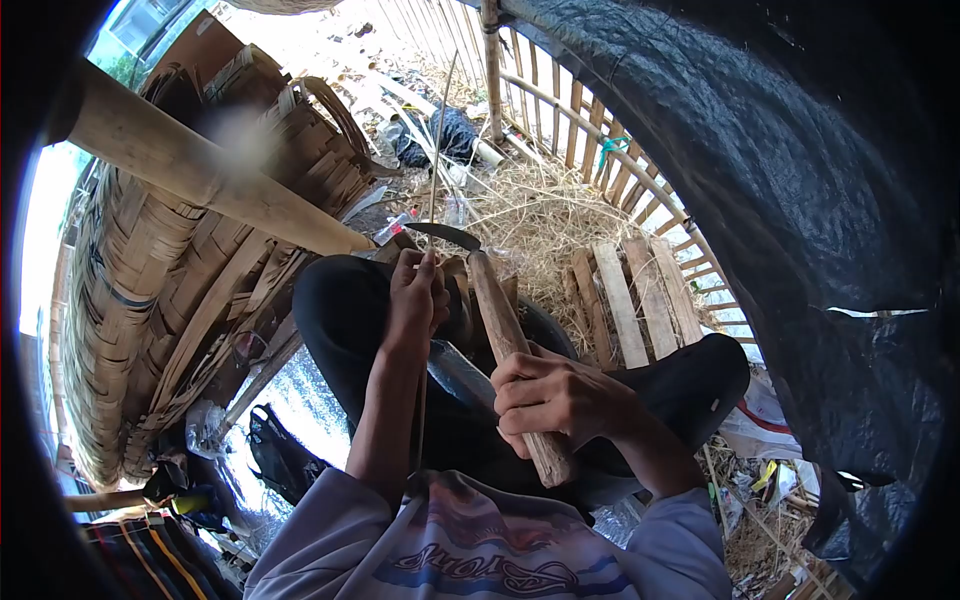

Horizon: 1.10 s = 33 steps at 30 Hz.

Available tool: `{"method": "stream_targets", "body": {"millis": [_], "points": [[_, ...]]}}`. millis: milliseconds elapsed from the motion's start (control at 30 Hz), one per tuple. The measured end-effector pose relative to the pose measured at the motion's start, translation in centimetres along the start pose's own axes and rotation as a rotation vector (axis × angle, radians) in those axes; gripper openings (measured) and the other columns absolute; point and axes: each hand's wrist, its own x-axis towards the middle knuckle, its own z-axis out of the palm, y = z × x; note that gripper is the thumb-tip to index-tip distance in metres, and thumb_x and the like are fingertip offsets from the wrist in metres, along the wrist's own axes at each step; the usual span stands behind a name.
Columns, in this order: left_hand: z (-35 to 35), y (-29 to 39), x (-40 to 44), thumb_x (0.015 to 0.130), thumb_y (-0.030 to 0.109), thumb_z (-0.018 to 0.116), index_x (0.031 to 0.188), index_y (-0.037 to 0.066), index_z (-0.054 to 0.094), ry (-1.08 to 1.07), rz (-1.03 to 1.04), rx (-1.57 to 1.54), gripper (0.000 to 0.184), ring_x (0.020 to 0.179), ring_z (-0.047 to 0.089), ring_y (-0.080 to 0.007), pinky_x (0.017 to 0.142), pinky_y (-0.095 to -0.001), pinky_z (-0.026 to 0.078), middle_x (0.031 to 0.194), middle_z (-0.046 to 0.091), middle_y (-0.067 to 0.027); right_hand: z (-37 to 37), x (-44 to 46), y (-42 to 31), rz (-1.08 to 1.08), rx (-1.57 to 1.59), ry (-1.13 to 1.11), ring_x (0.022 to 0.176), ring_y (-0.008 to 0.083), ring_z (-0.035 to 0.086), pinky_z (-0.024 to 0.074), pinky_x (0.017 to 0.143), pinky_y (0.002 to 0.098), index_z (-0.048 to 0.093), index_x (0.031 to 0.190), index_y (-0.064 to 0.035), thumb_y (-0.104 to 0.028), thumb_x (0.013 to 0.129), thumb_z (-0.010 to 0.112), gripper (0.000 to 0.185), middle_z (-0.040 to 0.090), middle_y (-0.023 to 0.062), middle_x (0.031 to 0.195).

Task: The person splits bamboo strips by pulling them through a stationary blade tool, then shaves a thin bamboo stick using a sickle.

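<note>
My right hand (560, 395) is wrapped round the thick wooden handle of a curved knife (497, 310). The handle slants up and away from me, and its short dark hooked blade points left at the far end. Closed in a pinch, my left hand (415, 290) holds a thin bamboo strip (437, 150) just below the blade. That strip runs upward past the blade, and its lower part passes down beside my left forearm. Blade and strip overlap in view; whether they touch, I cannot tell. Both hands are above my crossed legs.
Woven bamboo baskets (130, 300) and a thick bamboo pole (190, 165) stand at left. Wooden slats (625, 300) and dry straw (540, 215) lie ahead, near a bamboo fence (590, 135). A dark plastic sheet (780, 180) hangs at right; a black bag (280, 455) sits at lower left.
</note>
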Motion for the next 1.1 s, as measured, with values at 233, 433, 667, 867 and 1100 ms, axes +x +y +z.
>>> {"method": "stream_targets", "body": {"millis": [233, 433, 667, 867, 1100], "points": [[1.1, -2.4, -0.9, 0.099, 0.022, 0.048, 0.093, 0.011, 0.050, -0.189, -0.071, -0.071, 0.013, 0.041, 0.025, -0.0016, 0.034, -0.0195, 0.017, 0.061, 0.035, 0.0060, -4.3, -0.1, 2.6, 0.102, -0.210, 0.291, 0.088, 0.0252, 0.055, 0.0472, 0.079, 0.0369, 0.057, 0.074, -0.0071, -0.007, 0.061, 0.076, 0.023, 0.056, 0.0031, 0.081], [0.1, -0.9, -0.2, 0.099, 0.022, 0.049, 0.093, 0.011, 0.052, -0.169, -0.024, -0.143, 0.013, 0.042, 0.023, -0.0010, 0.035, -0.0191, 0.015, 0.062, 0.034, 0.0069, -4.3, -0.5, -1.4, 0.077, 0.038, 0.225, 0.081, 0.0259, 0.057, 0.0486, 0.073, 0.0369, 0.057, 0.073, -0.0079, -0.005, 0.062, 0.078, 0.024, 0.058, 0.0018, 0.077], [-0.7, -0.8, 0.2, 0.099, 0.023, 0.049, 0.093, 0.010, 0.053, -0.156, -0.031, -0.184, 0.014, 0.043, 0.024, -0.0012, 0.036, -0.0194, 0.016, 0.062, 0.034, 0.0065, -3.2, -0.2, -2.0, 0.039, 0.114, 0.075, 0.087, 0.0244, 0.056, 0.0491, 0.075, 0.0363, 0.058, 0.073, -0.0078, -0.009, 0.064, 0.079, 0.022, 0.058, 0.0006, 0.081], [-0.8, -1.0, 0.5, 0.099, 0.023, 0.049, 0.094, 0.010, 0.052, -0.140, -0.025, -0.175, 0.014, 0.043, 0.023, -0.0011, 0.036, -0.0193, 0.016, 0.061, 0.034, 0.0066, -3.6, 0.0, -2.4, 0.032, 0.143, 0.031, 0.087, 0.0235, 0.056, 0.0497, 0.075, 0.0370, 0.059, 0.073, -0.0074, -0.008, 0.064, 0.078, 0.021, 0.058, 0.0004, 0.081], [0.4, -1.1, -0.4, 0.098, 0.025, 0.050, 0.094, 0.012, 0.051, -0.154, -0.096, -0.148, 0.014, 0.042, 0.022, -0.0006, 0.035, -0.0192, 0.015, 0.061, 0.033, 0.0076, -2.7, -0.2, -1.1, 0.066, 0.023, 0.045, 0.090, 0.0244, 0.056, 0.0489, 0.078, 0.0378, 0.059, 0.074, -0.0073, -0.007, 0.063, 0.078, 0.021, 0.058, 0.0010, 0.081]]}}
